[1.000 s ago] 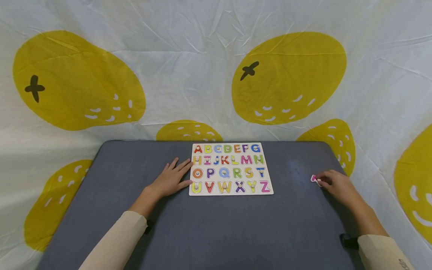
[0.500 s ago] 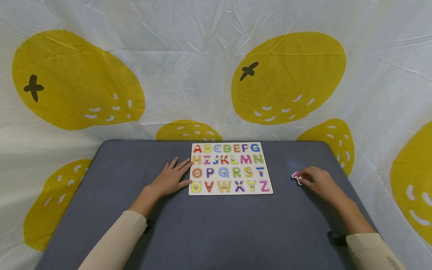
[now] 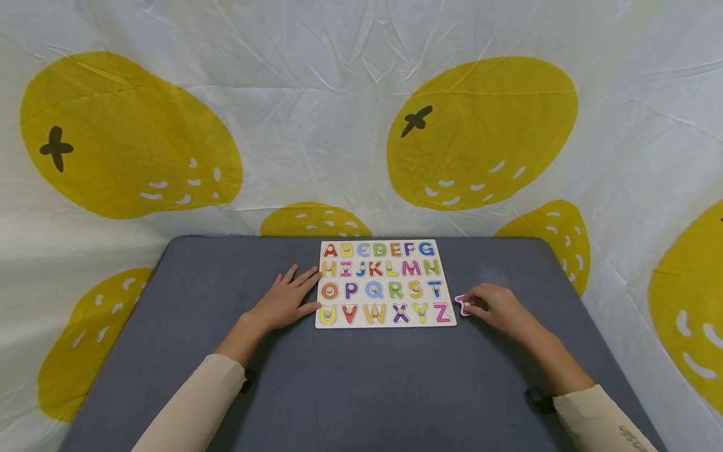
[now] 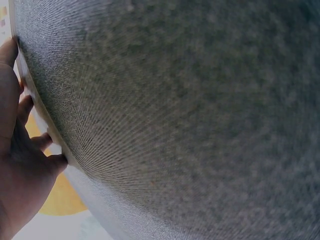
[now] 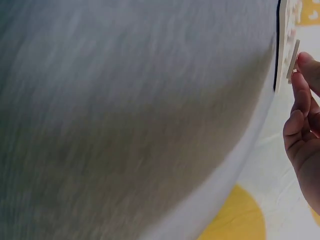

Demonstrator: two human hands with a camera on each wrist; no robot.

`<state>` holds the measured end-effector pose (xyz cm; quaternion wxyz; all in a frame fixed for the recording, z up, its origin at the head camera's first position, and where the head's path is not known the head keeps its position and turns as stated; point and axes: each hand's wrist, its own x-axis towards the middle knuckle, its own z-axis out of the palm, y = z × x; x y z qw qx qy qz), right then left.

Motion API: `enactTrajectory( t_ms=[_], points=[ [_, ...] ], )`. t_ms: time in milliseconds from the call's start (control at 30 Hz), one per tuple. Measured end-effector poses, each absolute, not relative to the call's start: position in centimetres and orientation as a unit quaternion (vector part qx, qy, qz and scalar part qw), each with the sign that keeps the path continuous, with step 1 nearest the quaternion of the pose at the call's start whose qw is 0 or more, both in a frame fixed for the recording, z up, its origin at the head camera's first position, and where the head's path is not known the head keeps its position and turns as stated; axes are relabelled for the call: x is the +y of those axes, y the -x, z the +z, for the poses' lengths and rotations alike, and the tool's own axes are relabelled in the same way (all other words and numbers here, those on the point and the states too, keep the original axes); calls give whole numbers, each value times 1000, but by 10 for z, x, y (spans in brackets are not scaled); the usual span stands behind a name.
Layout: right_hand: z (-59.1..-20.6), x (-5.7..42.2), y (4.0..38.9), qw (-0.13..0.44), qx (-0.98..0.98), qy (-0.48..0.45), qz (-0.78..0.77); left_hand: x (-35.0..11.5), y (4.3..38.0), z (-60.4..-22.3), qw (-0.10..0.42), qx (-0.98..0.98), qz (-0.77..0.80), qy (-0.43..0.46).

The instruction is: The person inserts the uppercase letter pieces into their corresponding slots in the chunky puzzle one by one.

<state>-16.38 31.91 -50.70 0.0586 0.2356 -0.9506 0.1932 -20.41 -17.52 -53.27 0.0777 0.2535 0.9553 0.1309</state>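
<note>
A white alphabet puzzle board (image 3: 446, 273) lies on the grey table, bearing colourful letters, many with small knobs. My left hand (image 3: 287, 300) rests flat by its left edge, fingers spread and touching the rim; the left wrist view also shows this hand (image 4: 22, 170). Just off the board's right edge, near the pink Z, my right hand (image 3: 496, 306) pinches a pink letter piece (image 3: 460, 306) with a white border. Fingers cover part of the piece, so its letter is not fully visible. In the right wrist view the piece (image 5: 295, 56) appears edge-on between thumb and fingers.
The grey tabletop (image 3: 390, 389) extends around the board on both sides and in front. Behind it hangs a white curtain (image 3: 316, 144) with large yellow fruit shapes. A dark band (image 3: 539, 400) sits at the right wrist.
My right hand has moved left across the table with the pink letter piece, from far right to beside the board. The left hand stays at the board's left edge.
</note>
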Motion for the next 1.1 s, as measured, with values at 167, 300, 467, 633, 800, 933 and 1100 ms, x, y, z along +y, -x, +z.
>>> enactTrajectory(
  t_ms=[167,300,467,633,800,933,1100],
  points=[
    [-511,302,164,61,-938,-268,212,-176,204,-534,77,956,132,-253],
    [-514,290,164,46,-933,-283,219,-176,204,-534,78,955,133,-252],
    [-514,281,165,23,-937,-269,222,-175,204,-534,81,956,131,-251],
    [-514,274,167,4,-942,-251,224,-175,205,-535,82,956,129,-250],
    [-514,272,167,-10,-944,-242,226,-176,205,-536,82,956,130,-250],
    [-514,271,167,-20,-946,-236,223,-176,205,-536,85,956,131,-248],
    [-515,270,167,-15,-944,-243,222,-176,204,-534,81,956,134,-248]
  ],
)
